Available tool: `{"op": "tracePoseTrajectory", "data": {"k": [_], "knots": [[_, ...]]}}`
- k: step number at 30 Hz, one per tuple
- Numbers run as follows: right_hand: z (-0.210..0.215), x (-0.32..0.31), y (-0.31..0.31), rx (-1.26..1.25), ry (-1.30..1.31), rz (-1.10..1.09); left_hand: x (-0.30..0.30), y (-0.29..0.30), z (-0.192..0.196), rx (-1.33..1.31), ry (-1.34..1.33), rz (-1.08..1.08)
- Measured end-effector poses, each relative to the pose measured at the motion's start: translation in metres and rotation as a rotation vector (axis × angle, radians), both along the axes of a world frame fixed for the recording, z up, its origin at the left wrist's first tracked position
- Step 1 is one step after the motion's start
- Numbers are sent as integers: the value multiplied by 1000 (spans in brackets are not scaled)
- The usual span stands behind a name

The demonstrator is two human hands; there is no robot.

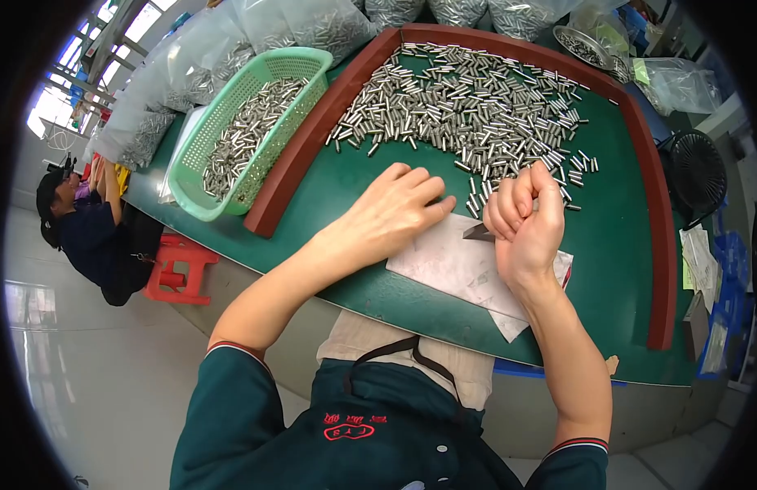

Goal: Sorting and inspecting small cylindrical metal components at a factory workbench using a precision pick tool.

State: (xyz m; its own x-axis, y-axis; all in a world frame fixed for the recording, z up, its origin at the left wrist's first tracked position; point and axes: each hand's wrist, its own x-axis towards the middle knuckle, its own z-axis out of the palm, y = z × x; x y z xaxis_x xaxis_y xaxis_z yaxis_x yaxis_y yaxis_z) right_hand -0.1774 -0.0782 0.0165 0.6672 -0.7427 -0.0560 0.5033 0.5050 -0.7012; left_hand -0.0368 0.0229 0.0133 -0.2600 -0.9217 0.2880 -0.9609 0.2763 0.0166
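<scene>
My left hand (401, 208) hovers over the left edge of a white, smudged cloth (444, 260), back upward. Its fingers are curled and the thumb points right; what they hold, if anything, is hidden. Over the cloth's right side, my right hand (532, 216) is closed with its fingers folded in. A dark, flat metal piece (478, 233) sticks out from beneath its fingers toward the left. Just beyond both hands, a broad heap of short silvery metal pins (468, 106) covers the green tabletop (346, 237), with several loose ones lying near my right hand.
A dark red raised border (301, 147) encloses the pins. On the left stands a green plastic basket (198, 163) of pins. Filled plastic bags (272, 28) line the back. At right are a black fan (695, 171) and a round metal dish (581, 45). Another person (88, 229) sits far left.
</scene>
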Motion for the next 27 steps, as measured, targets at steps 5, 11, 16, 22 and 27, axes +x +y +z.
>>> {"op": "tracePoseTrajectory", "data": {"k": [5, 11, 16, 22, 27], "knots": [[-3, 0, 6, -39, -10, -6, -4, 0, 2, 37, -104, 21], [2, 2, 14, -61, -17, 19, 15, 59, 25, -93, 553, 252], [2, -3, 15, -70, 21, -32, 15, 159, 44, -289, 522, 652], [8, 8, 26, -147, 30, -12, 32, 307, 7, -340, 227, 1333], [14, 8, 31, -159, 13, -4, 37, 358, -19, -53, -393, 1542]]}}
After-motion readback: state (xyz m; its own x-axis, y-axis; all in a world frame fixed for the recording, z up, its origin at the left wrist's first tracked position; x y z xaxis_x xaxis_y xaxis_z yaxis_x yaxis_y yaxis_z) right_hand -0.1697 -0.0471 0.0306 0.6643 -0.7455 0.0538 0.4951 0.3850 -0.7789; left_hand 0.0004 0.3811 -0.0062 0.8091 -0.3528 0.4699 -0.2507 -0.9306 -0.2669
